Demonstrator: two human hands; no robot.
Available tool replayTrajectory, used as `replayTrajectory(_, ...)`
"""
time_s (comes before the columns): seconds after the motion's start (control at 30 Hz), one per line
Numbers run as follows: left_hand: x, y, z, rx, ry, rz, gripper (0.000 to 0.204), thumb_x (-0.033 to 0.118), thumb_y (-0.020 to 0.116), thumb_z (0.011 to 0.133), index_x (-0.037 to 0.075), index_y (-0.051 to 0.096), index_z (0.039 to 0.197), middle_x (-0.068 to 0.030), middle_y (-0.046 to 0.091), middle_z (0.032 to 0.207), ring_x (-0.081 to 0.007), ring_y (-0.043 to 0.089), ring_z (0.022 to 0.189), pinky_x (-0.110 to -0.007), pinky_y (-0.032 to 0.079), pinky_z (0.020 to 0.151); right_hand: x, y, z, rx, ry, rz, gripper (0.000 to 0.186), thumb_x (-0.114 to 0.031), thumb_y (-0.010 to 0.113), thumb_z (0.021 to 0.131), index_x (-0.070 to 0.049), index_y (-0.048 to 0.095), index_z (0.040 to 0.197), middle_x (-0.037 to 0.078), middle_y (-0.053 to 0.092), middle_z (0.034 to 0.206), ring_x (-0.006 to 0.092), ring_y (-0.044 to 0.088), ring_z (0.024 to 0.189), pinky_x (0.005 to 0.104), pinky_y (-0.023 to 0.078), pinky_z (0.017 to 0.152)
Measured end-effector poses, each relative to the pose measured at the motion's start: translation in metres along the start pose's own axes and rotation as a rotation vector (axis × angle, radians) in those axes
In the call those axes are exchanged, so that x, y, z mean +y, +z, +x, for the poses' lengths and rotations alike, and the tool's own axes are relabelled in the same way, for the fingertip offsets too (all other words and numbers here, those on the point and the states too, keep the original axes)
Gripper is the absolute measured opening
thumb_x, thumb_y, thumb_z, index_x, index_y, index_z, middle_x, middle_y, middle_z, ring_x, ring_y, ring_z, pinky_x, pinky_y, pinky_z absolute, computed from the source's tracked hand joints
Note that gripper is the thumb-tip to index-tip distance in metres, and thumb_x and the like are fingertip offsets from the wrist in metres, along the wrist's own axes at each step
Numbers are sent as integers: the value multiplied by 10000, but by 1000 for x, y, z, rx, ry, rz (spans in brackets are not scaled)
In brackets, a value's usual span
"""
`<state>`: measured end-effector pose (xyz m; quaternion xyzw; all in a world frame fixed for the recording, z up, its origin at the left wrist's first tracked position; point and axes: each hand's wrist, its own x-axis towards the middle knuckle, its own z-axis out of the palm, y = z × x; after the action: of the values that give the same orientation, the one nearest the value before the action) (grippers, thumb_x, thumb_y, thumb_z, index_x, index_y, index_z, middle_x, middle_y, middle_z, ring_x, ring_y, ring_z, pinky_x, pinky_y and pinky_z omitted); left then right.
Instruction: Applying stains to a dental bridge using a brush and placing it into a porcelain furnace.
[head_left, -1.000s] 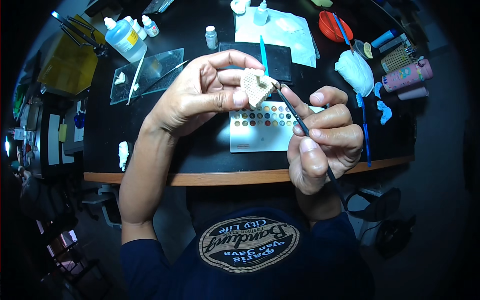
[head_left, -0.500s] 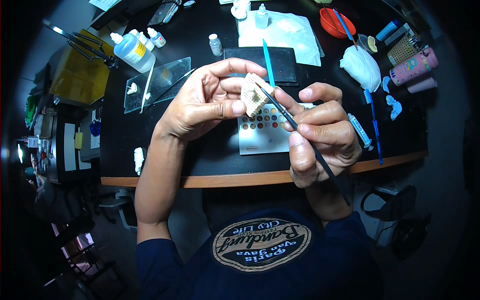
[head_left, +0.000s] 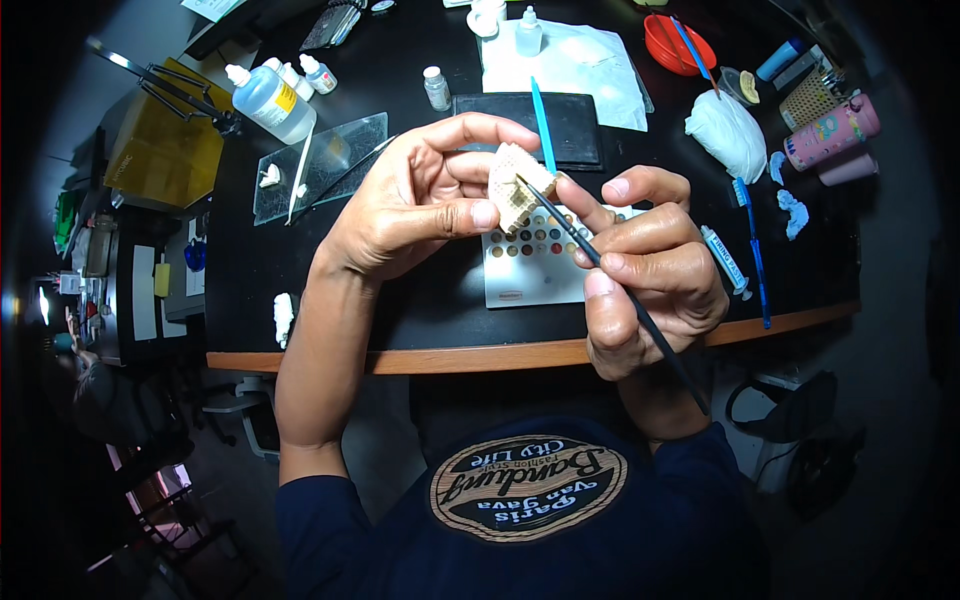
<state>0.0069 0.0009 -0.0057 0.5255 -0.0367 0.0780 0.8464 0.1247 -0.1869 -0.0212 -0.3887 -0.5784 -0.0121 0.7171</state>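
Note:
My left hand [head_left: 405, 200] pinches a small beige block dotted with holes, like a honeycomb firing tray [head_left: 510, 215], between thumb and fingers, tilted above the table. A darker patch shows in its middle; I cannot make out what sits there. In my right hand [head_left: 655, 260] is a slim black paintbrush [head_left: 650, 325], gripped between thumb and fingers. Its tip reaches the tray's face near that patch. One right fingertip is close by the tray's right edge. Below both hands lies a white palette card [head_left: 530, 290] with rows of coloured round spots, partly covered by the hands.
Left stand a glass slab [head_left: 275, 195], a liquid bottle [head_left: 275, 105] and small bottles. Behind the hands lie a black pad [head_left: 575, 130], a turquoise stick [head_left: 541, 110] and white tissue [head_left: 620, 90]. Right are a red bowl [head_left: 680, 50], blue toothbrush [head_left: 755, 260], paste tube [head_left: 725, 260] and pink tumbler [head_left: 830, 135].
The whole view has shifted slightly. The tray is tilted a little differently, and the brush tip sits slightly lower on its face. Both grips look the same.

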Motion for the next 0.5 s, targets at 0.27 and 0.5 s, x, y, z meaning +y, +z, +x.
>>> replayTrajectory(0.27, -2, 2, 1, 6, -5, 1, 686, 67, 821, 822, -77, 463, 1390, -155, 701, 1151, -150, 702, 1006, -255, 563, 880, 2, -4, -2, -8, -24, 76, 178, 74, 522, 835, -16, 550, 986, 132, 566, 918, 275, 492, 1177, 580, 575, 1009)
replayTrajectory(0.5, 3, -4, -1, 64, 16, 83, 740, 166, 840, 813, -49, 471, 1416, -260, 690, 1179, -186, 702, 1042, -255, 535, 915, -2, -28, -7, 152, 26, -16, 182, 46, 547, 814, -10, 542, 987, 144, 580, 895, 272, 531, 1084, 457, 654, 823)
